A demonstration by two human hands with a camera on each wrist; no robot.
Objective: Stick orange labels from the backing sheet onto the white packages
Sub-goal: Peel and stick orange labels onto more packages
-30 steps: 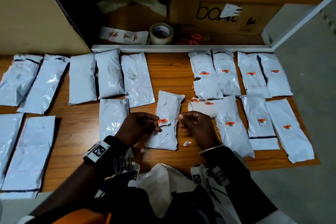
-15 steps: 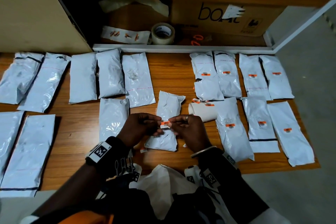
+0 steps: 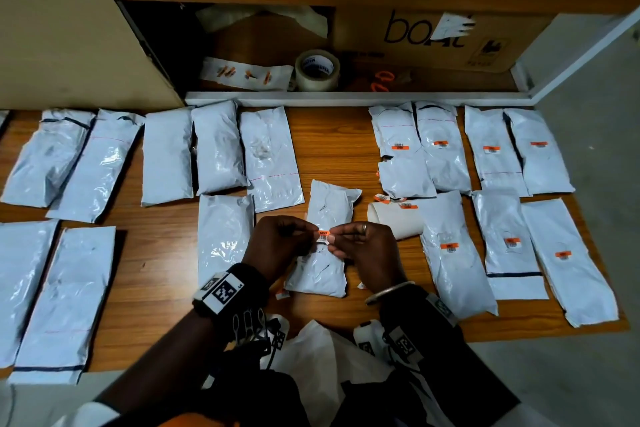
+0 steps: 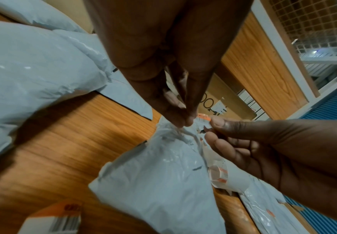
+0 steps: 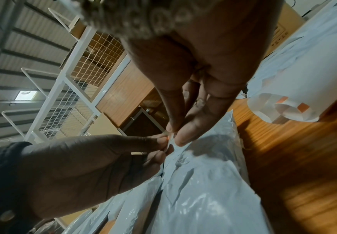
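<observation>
An orange barcode label [image 3: 323,236] is held just above a crumpled white package [image 3: 327,201] at the middle of the wooden table [image 3: 332,156]. My left hand [image 3: 313,234] pinches its left end and my right hand [image 3: 335,240] pinches its right end. The left wrist view shows the label [image 4: 203,118] between my left fingertips [image 4: 183,121] and my right thumb [image 4: 217,123], over the package [image 4: 159,182]. In the right wrist view the label is mostly hidden by the meeting fingertips [image 5: 180,137]. The curled backing sheet [image 3: 394,218] with orange labels lies just right of the package.
Several labelled packages [image 3: 450,246] lie to the right and several unlabelled ones [image 3: 166,156] to the left. A loose label [image 3: 282,295] lies near the table's front edge. A tape roll [image 3: 317,69], orange scissors [image 3: 379,81] and a cardboard box [image 3: 433,38] sit on the shelf behind.
My right hand has moved left from beside the package to pinch the label that my left hand was holding alone. Both hands now hold it over the package.
</observation>
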